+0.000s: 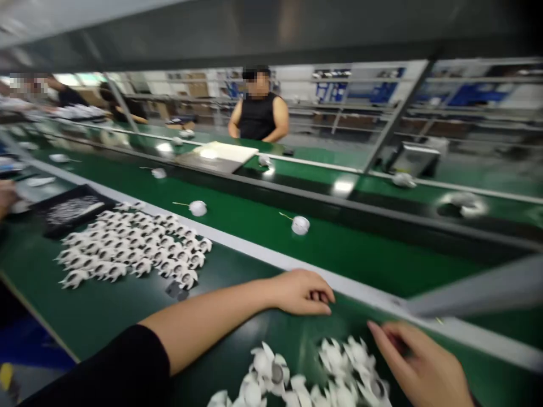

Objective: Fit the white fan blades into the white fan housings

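Note:
My left hand [303, 293] rests over the green table near the conveyor's pale edge strip, fingers loosely bent, thumb apart, with nothing visible in it. To its right, my right hand [424, 362] is slightly blurred; its thumb and fingers are apart and no object shows between them. Between and below the hands lies a loose pile of white plastic fan impellers [339, 362], some cut off by the bottom edge. The right hand is closest to this pile. Left of my forearm, many more white impellers [139, 243] stand in tight rows on the table.
A green conveyor belt [246, 226] runs beyond the strip, carrying round white parts with thin wires [300, 225]. A black tray [70, 209] of small parts stands at left. A metal post [475, 288] slants in at right. A person [258, 110] sits across the line.

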A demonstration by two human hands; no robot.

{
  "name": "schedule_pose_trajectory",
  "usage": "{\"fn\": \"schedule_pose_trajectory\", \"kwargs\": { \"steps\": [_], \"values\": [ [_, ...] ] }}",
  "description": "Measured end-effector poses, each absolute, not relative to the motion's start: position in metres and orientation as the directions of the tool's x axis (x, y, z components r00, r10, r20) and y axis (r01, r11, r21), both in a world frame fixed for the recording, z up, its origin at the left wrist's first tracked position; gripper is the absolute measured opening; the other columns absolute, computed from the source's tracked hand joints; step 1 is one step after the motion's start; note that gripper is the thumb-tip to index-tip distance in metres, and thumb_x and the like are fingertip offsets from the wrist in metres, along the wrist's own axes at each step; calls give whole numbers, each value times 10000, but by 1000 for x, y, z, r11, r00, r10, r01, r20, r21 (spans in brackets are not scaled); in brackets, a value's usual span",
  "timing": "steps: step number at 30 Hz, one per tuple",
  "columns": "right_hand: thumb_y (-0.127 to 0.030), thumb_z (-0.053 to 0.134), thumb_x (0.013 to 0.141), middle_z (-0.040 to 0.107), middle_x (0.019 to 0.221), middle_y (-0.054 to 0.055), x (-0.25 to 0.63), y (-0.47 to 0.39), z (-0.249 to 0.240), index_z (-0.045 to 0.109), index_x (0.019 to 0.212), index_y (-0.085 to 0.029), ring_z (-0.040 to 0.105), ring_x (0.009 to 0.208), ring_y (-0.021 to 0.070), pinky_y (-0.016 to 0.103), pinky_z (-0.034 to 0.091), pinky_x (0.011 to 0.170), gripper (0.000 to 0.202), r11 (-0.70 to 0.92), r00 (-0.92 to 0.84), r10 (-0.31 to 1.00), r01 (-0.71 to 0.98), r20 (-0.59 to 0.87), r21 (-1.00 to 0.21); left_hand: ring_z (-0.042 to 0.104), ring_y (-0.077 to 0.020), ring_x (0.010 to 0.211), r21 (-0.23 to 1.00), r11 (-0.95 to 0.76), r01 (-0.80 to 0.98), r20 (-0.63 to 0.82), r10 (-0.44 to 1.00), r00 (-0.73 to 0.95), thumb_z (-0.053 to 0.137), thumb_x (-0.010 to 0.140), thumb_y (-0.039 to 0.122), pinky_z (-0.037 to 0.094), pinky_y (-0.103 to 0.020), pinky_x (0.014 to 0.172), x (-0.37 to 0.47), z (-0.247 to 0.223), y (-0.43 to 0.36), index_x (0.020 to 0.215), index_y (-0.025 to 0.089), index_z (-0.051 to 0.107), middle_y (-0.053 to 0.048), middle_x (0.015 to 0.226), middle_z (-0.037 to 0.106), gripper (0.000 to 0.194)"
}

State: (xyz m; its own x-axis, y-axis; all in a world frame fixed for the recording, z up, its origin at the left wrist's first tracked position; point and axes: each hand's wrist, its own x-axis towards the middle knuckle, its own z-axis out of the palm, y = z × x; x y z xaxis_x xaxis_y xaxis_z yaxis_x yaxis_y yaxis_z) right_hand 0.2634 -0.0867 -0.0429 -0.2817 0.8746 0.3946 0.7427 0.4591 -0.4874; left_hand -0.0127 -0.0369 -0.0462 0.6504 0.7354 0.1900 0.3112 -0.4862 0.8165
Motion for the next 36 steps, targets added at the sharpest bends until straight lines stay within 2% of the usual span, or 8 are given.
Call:
{"fn": "schedule_pose_trajectory", "kwargs": {
  "steps": [5, 15, 24, 26, 28, 29, 33, 36],
  "values": [
    [-367, 580, 927, 531, 564, -23, 253, -83, -24, 582, 656, -207, 484, 501, 114, 243, 401, 513, 315, 484, -257, 840, 751, 478, -449, 606, -109, 737, 829, -443, 341, 148, 763, 629, 669, 854, 300, 494, -207, 636, -13, -37, -40, 1038, 146, 694, -55, 909, 679, 241],
    [-333, 615, 905, 558, 602, -16, 264, -95, -7, 583, 670, -202, 509, 567, 117, 253, 405, 563, 271, 462, -214, 828, 784, 519, -414, 599, -99, 751, 757, -522, 394, 146, 722, 676, 650, 873, 328, 488, -205, 649, -7, -36, -41, 1034, 157, 685, -33, 906, 670, 238],
    [-383, 630, 920, 689, 959, 62, 282, -177, 20, 651, 992, -221, 657, 899, 221, 342, 527, 770, 179, 416, -170, 838, 814, 519, -405, 609, -108, 758, 754, -518, 404, 147, 732, 665, 637, 877, 357, 496, -214, 656, -8, -36, -43, 1046, 155, 683, -45, 919, 676, 268],
    [-483, 692, 851, 625, 1212, 125, 284, -219, 3, 599, 1201, -224, 610, 1119, 313, 436, 528, 899, 445, 377, -148, 859, 831, 490, -409, 609, -108, 754, 755, -514, 408, 141, 734, 664, 635, 879, 362, 492, -211, 645, -8, -35, -43, 1045, 157, 682, -47, 923, 676, 269],
    [-604, 734, 754, 472, 1423, 206, 282, -257, -21, 362, 1485, -179, 515, 1263, 411, 524, 525, 932, 924, 281, -81, 891, 871, 447, -402, 611, -109, 750, 744, -527, 410, 146, 727, 671, 622, 893, 369, 491, -213, 647, -7, -33, -43, 1040, 157, 681, -49, 916, 676, 265],
    [-625, 730, 741, 426, 1462, 226, 279, -272, -34, 270, 1539, -169, 497, 1278, 439, 547, 537, 904, 1028, 252, -69, 898, 890, 434, -380, 612, -111, 752, 731, -545, 411, 154, 718, 679, 610, 905, 375, 491, -217, 654, -7, -31, -43, 1036, 158, 680, -50, 915, 675, 263],
    [-775, 686, 674, 383, 1507, 238, 254, -300, -68, 159, 1590, -190, 528, 1236, 483, 595, 567, 822, 1208, 188, -59, 916, 937, 397, -295, 633, -172, 976, 651, -652, 390, 201, 643, 739, 554, 954, 418, 524, -294, 852, -5, -23, -48, 1167, 183, 637, -96, 1128, 665, 328],
    [-816, 699, 609, 339, 1539, 245, 228, -292, -75, 138, 1592, -181, 455, 1298, 517, 694, 489, 918, 1298, 174, -50, 922, 939, 383, -295, 451, -261, 1356, 603, -731, 320, 183, 516, 837, 518, 967, 488, 372, -438, 1139, -2, -16, -57, 1422, 253, 478, -114, 1488, 473, 514]
  ]
}}
